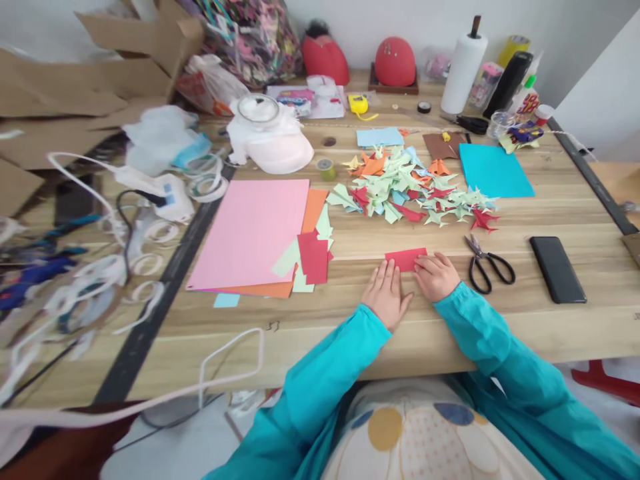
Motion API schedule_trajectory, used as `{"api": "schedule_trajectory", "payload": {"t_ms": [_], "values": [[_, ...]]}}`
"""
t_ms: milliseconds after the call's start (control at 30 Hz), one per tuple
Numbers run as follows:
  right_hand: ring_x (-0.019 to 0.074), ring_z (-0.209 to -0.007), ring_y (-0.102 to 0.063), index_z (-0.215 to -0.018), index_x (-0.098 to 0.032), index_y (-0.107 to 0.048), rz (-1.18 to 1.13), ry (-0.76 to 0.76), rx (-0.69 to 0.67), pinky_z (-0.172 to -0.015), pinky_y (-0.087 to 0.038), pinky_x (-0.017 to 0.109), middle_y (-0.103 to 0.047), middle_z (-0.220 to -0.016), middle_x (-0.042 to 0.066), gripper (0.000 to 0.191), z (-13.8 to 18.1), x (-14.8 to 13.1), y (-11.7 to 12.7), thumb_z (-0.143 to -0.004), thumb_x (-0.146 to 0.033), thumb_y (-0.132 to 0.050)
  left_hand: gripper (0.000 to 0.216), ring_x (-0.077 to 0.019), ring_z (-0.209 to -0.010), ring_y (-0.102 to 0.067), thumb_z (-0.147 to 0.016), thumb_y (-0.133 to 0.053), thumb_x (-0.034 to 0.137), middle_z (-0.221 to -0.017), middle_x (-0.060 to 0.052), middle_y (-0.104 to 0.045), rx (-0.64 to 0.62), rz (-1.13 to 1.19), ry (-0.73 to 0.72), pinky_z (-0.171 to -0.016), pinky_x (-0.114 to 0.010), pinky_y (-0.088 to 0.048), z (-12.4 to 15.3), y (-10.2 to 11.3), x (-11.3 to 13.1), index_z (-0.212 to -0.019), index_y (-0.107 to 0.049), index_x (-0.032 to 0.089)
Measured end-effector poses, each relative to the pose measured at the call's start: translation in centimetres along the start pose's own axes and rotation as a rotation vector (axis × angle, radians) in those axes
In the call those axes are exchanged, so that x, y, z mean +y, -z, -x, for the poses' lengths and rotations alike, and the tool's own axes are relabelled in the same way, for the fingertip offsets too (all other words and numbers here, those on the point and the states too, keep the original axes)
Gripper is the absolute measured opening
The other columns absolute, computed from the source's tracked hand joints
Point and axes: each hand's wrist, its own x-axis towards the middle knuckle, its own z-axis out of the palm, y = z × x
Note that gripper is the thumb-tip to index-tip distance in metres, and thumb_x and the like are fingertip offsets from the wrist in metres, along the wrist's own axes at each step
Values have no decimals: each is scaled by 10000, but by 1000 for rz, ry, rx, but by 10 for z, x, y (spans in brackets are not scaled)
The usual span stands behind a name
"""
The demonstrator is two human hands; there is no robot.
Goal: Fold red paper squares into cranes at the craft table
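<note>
A small red paper rectangle [406, 259], seemingly folded, lies on the wooden table in front of me. My left hand [386, 293] rests flat with fingers stretched out, its fingertips on the paper's left lower edge. At the right end, my right hand [436, 276] has its fingers curled and closed on the paper's edge. Black-handled scissors [482, 261] lie just right of that hand, blades partly apart. Beyond the paper is a pile of folded paper cranes [397, 177] in pale green, orange, red and blue. Red paper pieces [313, 260] lie left of my hands.
Pink sheets [255, 227] over orange ones lie to the left. A black phone [557, 269] is at the right, a turquoise sheet [496, 171] behind it. A yellow tape measure [358, 104] sits farther back. Cables and tape rolls [145, 265] clutter the far left.
</note>
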Motion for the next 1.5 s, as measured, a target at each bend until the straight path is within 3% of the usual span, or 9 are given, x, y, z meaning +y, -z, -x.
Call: {"api": "schedule_trajectory", "payload": {"t_ms": [233,433,533,733,867,1100,1367,1500], "values": [[185,-934,-584,-860,-179,-676,0,2,16,-901,-357,366,-678,-969,66,219,1,4,-3,-850,-236,-465,493,-292,-1262,-357,-856,-359,330,-1323,-172,-446,59,-79,-2,-1037,-451,-290,11,12,-18,-1234,-483,39],[173,-884,-581,-805,-174,-669,-36,28,53,-866,-378,345,-679,-915,66,186,0,8,-9,-825,-235,-494,306,-263,-1178,-448,-832,-417,185,-1244,-163,-518,123,-80,-208,-986,-439,-362,-21,14,-32,-1052,-606,89],[174,-850,-569,-789,-172,-666,-13,44,83,-876,-366,347,-672,-886,62,171,0,9,-10,-813,-251,-516,269,-187,-1003,-550,-869,-386,187,-1028,-124,-624,117,9,-217,-879,-341,-449,-40,4,-34,-995,-612,115],[153,-756,-524,-783,-193,-660,104,132,113,-861,-337,340,-637,-745,44,170,-7,4,-7,-831,-237,-503,253,-194,-870,-561,-870,-376,139,-872,-95,-636,127,-157,-426,-758,-330,-442,-49,-4,-37,-866,-629,125],[128,-643,-461,-695,-181,-630,211,178,141,-816,-323,321,-566,-606,24,228,-13,-1,-10,-835,-127,-458,220,-202,-815,-550,-860,-412,161,-823,-88,-632,225,-197,-445,-723,-335,-419,-47,-2,-35,-818,-624,120],[121,-623,-449,-624,-177,-588,274,180,156,-825,-311,320,-556,-583,18,246,-15,-3,-7,-815,-104,-450,236,-182,-690,-523,-844,-431,131,-681,-56,-601,301,-193,-471,-663,-333,-386,-52,-4,-34,-684,-604,140],[126,-655,-503,-642,-187,-610,238,120,193,-873,-313,345,-626,-632,20,178,-10,15,9,-763,-149,-486,221,-176,-742,-546,-823,-418,87,-756,-68,-639,472,-164,-485,-730,-337,-412,-50,7,-48,-769,-627,137],[133,-642,-517,-624,-181,-606,228,30,295,-829,-348,332,-642,-634,26,174,-6,28,15,-760,-153,-501,213,-176,-759,-558,-810,-427,73,-786,-75,-652,544,-137,-446,-753,-342,-422,-50,12,-53,-778,-628,135]]}}
